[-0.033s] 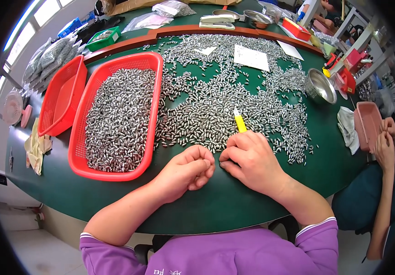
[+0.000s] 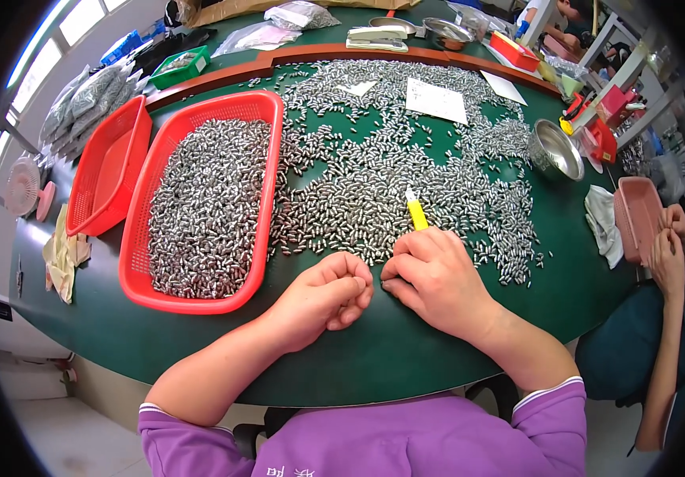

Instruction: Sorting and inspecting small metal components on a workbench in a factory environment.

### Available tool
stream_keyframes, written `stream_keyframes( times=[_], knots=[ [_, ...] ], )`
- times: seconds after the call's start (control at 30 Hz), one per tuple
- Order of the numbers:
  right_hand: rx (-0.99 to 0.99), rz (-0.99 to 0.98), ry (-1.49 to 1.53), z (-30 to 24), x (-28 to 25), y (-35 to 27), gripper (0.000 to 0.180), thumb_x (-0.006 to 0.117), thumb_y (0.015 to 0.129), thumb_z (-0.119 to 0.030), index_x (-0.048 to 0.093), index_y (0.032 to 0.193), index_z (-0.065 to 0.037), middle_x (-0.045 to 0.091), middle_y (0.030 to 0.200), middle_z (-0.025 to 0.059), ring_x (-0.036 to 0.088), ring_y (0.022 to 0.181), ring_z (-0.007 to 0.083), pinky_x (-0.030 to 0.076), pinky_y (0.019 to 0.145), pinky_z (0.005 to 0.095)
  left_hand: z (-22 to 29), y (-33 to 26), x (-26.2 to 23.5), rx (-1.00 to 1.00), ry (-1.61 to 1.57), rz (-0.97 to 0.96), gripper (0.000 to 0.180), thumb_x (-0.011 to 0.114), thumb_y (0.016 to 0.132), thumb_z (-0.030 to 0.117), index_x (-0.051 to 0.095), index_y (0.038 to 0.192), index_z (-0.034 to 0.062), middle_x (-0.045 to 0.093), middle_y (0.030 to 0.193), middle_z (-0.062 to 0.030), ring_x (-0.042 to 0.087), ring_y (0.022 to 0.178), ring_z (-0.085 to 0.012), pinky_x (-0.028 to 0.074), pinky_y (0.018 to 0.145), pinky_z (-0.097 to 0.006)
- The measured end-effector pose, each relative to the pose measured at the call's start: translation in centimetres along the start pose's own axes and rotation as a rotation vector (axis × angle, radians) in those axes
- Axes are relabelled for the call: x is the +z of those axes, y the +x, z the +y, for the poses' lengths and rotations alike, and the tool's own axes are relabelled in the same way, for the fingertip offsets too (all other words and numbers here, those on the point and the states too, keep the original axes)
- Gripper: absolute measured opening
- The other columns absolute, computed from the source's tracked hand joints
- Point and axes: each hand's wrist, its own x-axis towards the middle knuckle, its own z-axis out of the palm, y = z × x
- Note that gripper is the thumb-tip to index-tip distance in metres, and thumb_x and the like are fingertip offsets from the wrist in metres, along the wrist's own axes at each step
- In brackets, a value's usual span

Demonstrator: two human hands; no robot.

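Note:
My left hand [image 2: 333, 292] is closed above the green table's near part, thumb against curled fingers; whatever they hold, if anything, is hidden. Just right of it, my right hand [image 2: 439, 278] is closed round a slim yellow tool with a pale tip [image 2: 417, 213], whose end points away from me. Its thumb and forefinger come close together over the tabletop, and I cannot make out anything between them. Beyond both hands spreads a wide layer of small silver metal pieces [image 2: 358, 191], pointed and bullet-shaped. A red plastic basket [image 2: 273, 179] full of similar pieces [image 2: 207, 207] stands to the left.
An empty red basket [image 2: 104, 179] leans beside the full one. Paper slips [image 2: 435, 100] lie on the pieces. A steel bowl [image 2: 557, 149] and a white cloth [image 2: 603, 222] are at right, near another person's hands [image 2: 667, 254] and a pink basket [image 2: 632, 215]. A wooden strip [image 2: 310, 52] edges the far side.

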Motion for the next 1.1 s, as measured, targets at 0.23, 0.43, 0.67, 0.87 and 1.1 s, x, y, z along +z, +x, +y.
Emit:
stream_keyframes(
  times=[0.23,0.43,0.67,0.87,1.1],
  knots=[
    [0.057,0.108,0.263,0.0,-0.33,0.22,0.015,0.079,0.075,-0.014,0.069,0.086,-0.013,0.057,0.095,0.0026,0.056,0.091,0.0234,0.044,0.083,0.0373,0.0,-0.15,0.53,-0.018,0.184,-0.003,0.013,0.055,0.1,0.021,0.049,0.102,0.0095,0.056,0.083,0.0001,0.048,0.061,-0.0049,0.035,0.049,-0.019],
    [0.055,0.116,0.384,0.22,-0.12,0.33,0.014,0.079,0.076,-0.016,0.072,0.087,-0.013,0.057,0.092,0.0026,0.056,0.089,0.0214,0.044,0.084,0.034,-0.15,-0.2,0.28,-0.018,0.153,-0.016,0.016,0.056,0.1,0.024,0.05,0.102,0.01,0.058,0.083,0.0007,0.049,0.062,-0.0043,0.035,0.05,-0.019],
    [0.038,0.137,0.394,0.18,-0.09,0.37,0.015,0.08,0.075,-0.015,0.072,0.087,-0.013,0.058,0.092,0.0015,0.057,0.089,0.02,0.044,0.083,0.0344,-0.28,-0.09,0.17,-0.012,0.113,-0.024,0.017,0.057,0.1,0.025,0.049,0.101,0.0098,0.058,0.082,-0.0001,0.048,0.06,-0.0046,0.034,0.048,-0.019],
    [-0.055,0.159,0.346,0.11,-0.05,0.53,0.014,0.077,0.076,-0.013,0.072,0.089,-0.015,0.057,0.091,0.0008,0.057,0.087,0.0218,0.047,0.079,0.0366,-0.16,-0.14,0.26,-0.023,0.184,-0.018,0.017,0.058,0.1,0.024,0.049,0.103,0.0093,0.057,0.082,-0.0002,0.048,0.061,-0.005,0.034,0.048,-0.019],
    [-0.028,0.243,0.265,0.33,-0.15,0.58,0.017,0.079,0.073,-0.009,0.072,0.088,-0.013,0.059,0.089,0.0006,0.057,0.083,0.0208,0.044,0.077,0.035,-0.36,0.03,0.23,0.01,0.175,-0.037,0.017,0.051,0.103,0.025,0.05,0.106,0.0087,0.057,0.085,-0.0001,0.048,0.062,-0.0047,0.036,0.049,-0.019]
  ],
)
